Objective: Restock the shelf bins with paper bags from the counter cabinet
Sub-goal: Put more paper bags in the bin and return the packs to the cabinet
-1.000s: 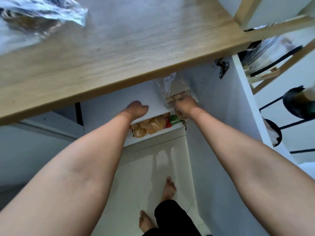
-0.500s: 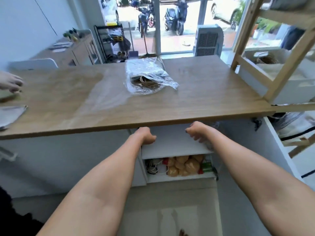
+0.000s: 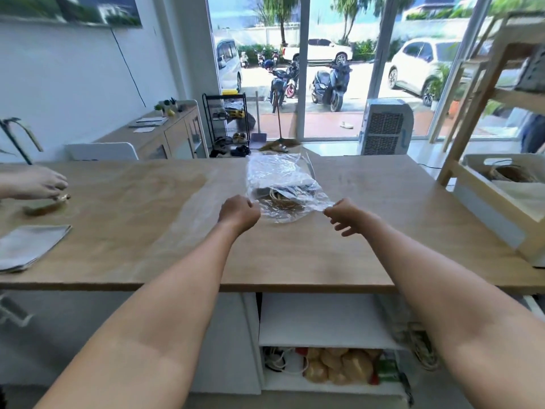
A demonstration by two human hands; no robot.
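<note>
A clear plastic pack (image 3: 280,178) with brown paper bags and twine handles inside lies on the wooden counter (image 3: 295,261). My left hand (image 3: 239,213) is a closed fist at the pack's near left edge and seems to grip the plastic. My right hand (image 3: 345,216) pinches the pack's near right corner, its other fingers loose. At the right, a pale shelf bin (image 3: 498,208) holds more bags with handles. Below the counter the cabinet (image 3: 321,320) stands open, with another wrapped bundle (image 3: 415,340) against its right wall.
Another person's hand (image 3: 35,183) works at the counter's far left, above a flat grey stack (image 3: 26,246). A wooden shelf frame (image 3: 477,93) rises at the right. The cabinet's lower shelf holds a bag of buns (image 3: 339,367) and cables.
My view rose from inside the cabinet to the counter top. Both hands left the cabinet shelf and came up to the plastic pack on the counter.
</note>
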